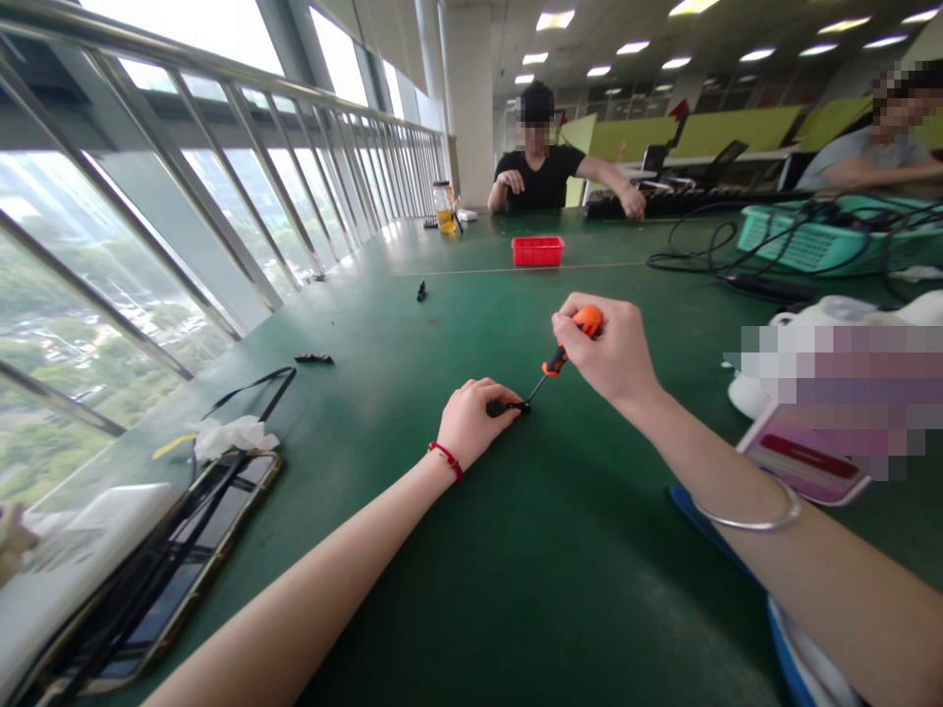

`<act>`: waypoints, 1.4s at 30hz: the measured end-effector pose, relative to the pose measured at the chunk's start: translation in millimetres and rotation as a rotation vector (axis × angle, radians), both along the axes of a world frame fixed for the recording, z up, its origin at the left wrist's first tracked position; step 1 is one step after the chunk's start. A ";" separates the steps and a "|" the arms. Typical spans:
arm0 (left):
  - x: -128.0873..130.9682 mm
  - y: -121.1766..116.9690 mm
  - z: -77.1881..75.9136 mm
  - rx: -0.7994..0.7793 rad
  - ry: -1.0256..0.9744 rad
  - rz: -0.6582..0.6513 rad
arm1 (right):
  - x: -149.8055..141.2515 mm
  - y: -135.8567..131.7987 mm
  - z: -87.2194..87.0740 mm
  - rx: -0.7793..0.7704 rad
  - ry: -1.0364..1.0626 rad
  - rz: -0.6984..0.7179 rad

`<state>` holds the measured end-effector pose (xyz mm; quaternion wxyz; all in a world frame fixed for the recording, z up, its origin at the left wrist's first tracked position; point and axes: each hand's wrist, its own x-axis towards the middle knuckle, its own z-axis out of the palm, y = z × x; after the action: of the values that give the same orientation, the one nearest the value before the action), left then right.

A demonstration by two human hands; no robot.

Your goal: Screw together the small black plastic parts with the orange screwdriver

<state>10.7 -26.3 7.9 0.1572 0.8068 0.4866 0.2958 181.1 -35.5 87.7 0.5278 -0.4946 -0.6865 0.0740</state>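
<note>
My right hand point(613, 339) is closed around the orange and black handle of a screwdriver point(558, 359). The tool slants down to the left, and its tip meets a small black part point(519, 406) on the green table point(442, 344). With thumb and fingers, my left hand point(475, 417) pinches that part against the tabletop. What kind of part it is I cannot make out, since the fingers cover some of it. Two more small black pieces lie apart from my hands: one point(314, 359) to the left, another point(421, 291) farther off.
Ahead stands a red plastic basket point(537, 252), with a jar of yellow liquid point(444, 208) behind it. A phone point(177, 570) with black straps lies at left. A teal basket point(781, 239) with cables is at right. Two people sit across the table.
</note>
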 end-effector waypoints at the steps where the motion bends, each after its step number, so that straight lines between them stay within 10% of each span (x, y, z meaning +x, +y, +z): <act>1: 0.0 -0.1 0.1 0.001 0.001 -0.001 | -0.1 0.1 -0.1 -0.003 -0.002 -0.002; 42: -5.0 7.8 -1.7 -0.105 -0.150 -0.102 | -1.8 -15.5 19.1 -0.146 -0.334 -0.141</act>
<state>5.7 -18.5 6.2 0.2502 0.7967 0.4467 0.3212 179.3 -51.0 106.8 0.3732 -0.5839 -0.7209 0.0036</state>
